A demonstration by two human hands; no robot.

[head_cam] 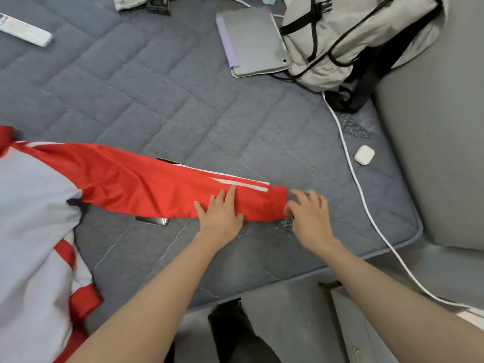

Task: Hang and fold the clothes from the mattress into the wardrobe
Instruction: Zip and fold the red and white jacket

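A red and grey jacket point(34, 221) lies on the grey quilted mattress point(162, 95), its body at the left. Its red sleeve point(136, 184) stretches right across the mattress, with white stripes near the cuff. My left hand point(221, 212) lies flat on the sleeve near the cuff, fingers straight. At the cuff's end my right hand point(307, 213) has its fingers spread and bent, and its thumb and fingertips touch the cuff edge; whether it pinches the cloth I cannot tell.
A phone point(153, 220) lies partly under the sleeve. A grey tablet point(252, 43) and a beige backpack point(348, 40) sit at the back right. A white cable point(351, 169) runs past a white earbud case point(364, 154). A white remote point(26, 31) lies far left.
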